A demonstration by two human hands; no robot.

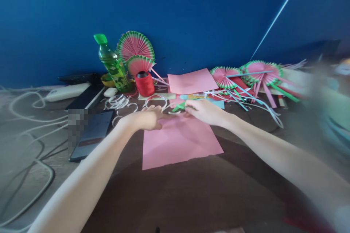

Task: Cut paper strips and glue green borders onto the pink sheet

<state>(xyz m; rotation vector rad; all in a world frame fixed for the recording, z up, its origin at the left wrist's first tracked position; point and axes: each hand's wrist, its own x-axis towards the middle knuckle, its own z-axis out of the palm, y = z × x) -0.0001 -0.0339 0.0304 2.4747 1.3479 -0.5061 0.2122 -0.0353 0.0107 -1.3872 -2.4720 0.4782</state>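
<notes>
A sheet of pink paper (177,143) lies flat on the dark table, its near edge slightly ragged. My left hand (149,118) is at the sheet's far left corner, fingers bent down onto the edge and thumb over the paper. At the far right part of the same edge, my right hand (203,111) has its fingers curled closed on the paper. The fingertips are partly hidden, so the exact grip is hard to make out. Just beyond the hands lie green paper strips (179,106) and curled white strips (155,99).
Behind stand a green bottle (115,67), a red thread spool (144,83) and pleated pink-green paper fans (136,45). Another pink sheet (191,81) rests near the blue wall (175,14). A phone (93,134) and white cables (50,171) lie on the left.
</notes>
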